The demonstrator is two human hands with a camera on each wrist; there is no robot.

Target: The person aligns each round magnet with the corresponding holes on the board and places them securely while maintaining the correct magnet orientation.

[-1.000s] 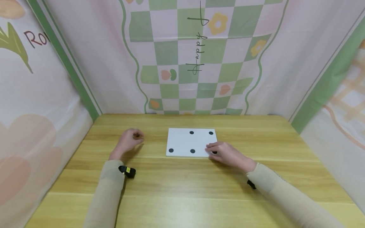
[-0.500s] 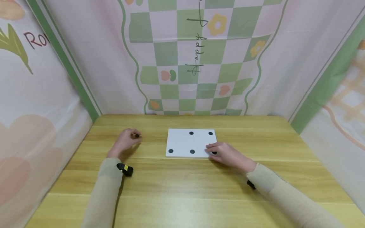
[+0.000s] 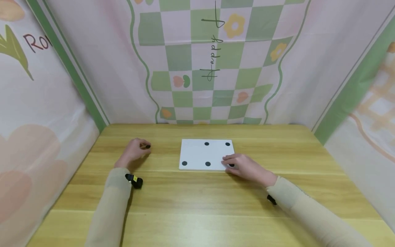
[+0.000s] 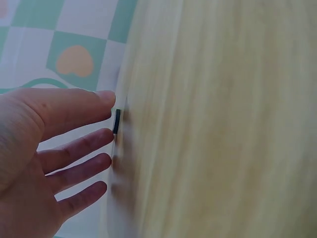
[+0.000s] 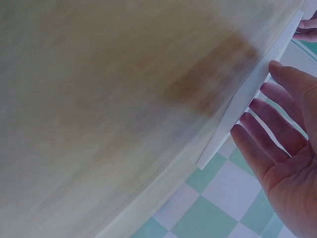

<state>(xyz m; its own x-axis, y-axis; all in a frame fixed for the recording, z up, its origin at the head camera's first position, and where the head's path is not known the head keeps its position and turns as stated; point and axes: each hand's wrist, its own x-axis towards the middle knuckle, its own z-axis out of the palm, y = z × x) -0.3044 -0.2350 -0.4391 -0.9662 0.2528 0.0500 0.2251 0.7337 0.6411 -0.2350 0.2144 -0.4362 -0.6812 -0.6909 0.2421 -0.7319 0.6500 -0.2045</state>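
In the head view a white board point(image 3: 192, 151) with several round black dots lies on the table. My right hand point(image 3: 245, 168) rests at the board's front right corner, fingers on top around a black dot point(image 3: 231, 165). The right wrist view shows its fingers nearly straight, fingertips right at the edge of the board point(image 5: 225, 129). To the left of the board, my left hand point(image 3: 134, 152) is low over the table, thumb and fingers on either side of a small black disc point(image 3: 148, 146). In the left wrist view the disc point(image 4: 117, 121) appears edge-on at the thumb and index fingertips.
The wooden table point(image 3: 197, 206) ends at the back against a green-and-white checked cloth point(image 3: 222, 113). Printed cloth walls point(image 3: 37, 120) enclose the sides. Small black cameras point(image 3: 134, 181) are strapped at the wrists.
My left hand has shifted slightly left, so its fingertips come back level with the black disc. The disc has hardly moved. The right hand and the board stay put.
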